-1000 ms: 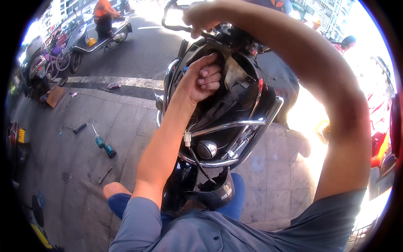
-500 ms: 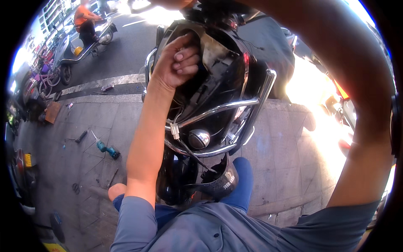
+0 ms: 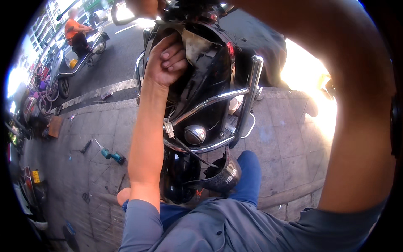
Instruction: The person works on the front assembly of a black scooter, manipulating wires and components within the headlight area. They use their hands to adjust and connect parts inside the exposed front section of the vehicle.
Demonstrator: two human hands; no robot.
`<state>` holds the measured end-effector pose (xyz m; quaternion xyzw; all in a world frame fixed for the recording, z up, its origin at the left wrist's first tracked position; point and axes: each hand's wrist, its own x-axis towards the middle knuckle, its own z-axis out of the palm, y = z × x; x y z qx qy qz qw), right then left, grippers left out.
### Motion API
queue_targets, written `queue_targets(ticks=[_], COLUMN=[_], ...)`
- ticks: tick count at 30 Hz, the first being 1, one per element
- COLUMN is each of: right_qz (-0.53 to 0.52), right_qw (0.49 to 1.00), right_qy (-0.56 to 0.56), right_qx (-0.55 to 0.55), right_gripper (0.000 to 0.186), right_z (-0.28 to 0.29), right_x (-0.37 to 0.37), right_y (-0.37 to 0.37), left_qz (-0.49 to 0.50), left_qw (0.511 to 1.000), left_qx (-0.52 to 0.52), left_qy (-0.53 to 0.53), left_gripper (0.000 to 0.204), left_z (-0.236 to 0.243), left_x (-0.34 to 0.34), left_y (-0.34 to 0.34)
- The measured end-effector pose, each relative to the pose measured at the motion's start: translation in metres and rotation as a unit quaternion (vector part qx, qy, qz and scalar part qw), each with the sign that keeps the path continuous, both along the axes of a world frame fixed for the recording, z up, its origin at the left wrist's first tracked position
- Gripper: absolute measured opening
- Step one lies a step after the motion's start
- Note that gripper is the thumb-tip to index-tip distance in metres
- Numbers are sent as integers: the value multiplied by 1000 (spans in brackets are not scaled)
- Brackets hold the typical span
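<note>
A black motor scooter (image 3: 210, 105) with chrome guard bars (image 3: 213, 99) stands close before me. My left hand (image 3: 168, 61) reaches into an opening in its bodywork, beside a torn, pale inner panel (image 3: 196, 45). Its fingers are curled and the fingertips are partly hidden, so what they hold does not show. My right arm arches over from the right. At the top edge, by the handlebar area, a cut-off part of my right hand (image 3: 142, 6) shows, fingers hidden. Below my left wrist hangs a white wire connector (image 3: 169, 129), near a round chrome lamp (image 3: 195, 135).
On the paving to the left lie a teal power screwdriver (image 3: 110, 155), a dark hand tool (image 3: 85, 146) and a brown block (image 3: 55, 126). A black fender (image 3: 224, 174) sits between my knees. A person in orange (image 3: 75, 31) sits on a parked scooter (image 3: 69, 69) at the roadside.
The view has shifted, so the scooter sits slightly left and higher. My left hand stays in the opening, its curled pose much the same. More of my right hand shows at the top.
</note>
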<state>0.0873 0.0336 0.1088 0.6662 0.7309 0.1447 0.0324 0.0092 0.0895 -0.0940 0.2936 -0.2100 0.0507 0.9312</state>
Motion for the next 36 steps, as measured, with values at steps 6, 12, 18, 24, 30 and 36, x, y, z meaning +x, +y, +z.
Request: queue_targets(ticks=[6, 12, 18, 24, 30, 36], right_qz=[10, 20, 86, 71, -42, 48], right_qw=[1000, 999, 984, 949, 830, 897], right_qy=[3, -5, 36, 132, 474, 372], right_qx=[24, 50, 150, 277, 291, 236], right_gripper=[7, 7, 6, 19, 31, 28], right_z=[2, 4, -14, -96, -147, -149], right_x=[-2, -5, -5, 47, 81, 105], right_y=[-7, -17, -54, -163, -183, -160], left_qz=[-24, 6, 97, 213, 396, 601], left_qw=[999, 997, 990, 962, 916, 701], left_qx=[33, 80, 53, -95, 22, 343], left_qy=[-15, 18, 88, 141, 60, 173], left_gripper=[30, 29, 28, 17, 37, 50], left_z=[1, 8, 15, 20, 7, 45], left_x=[-3, -2, -14, -22, -62, -51], left_y=[4, 8, -3, -46, -53, 25])
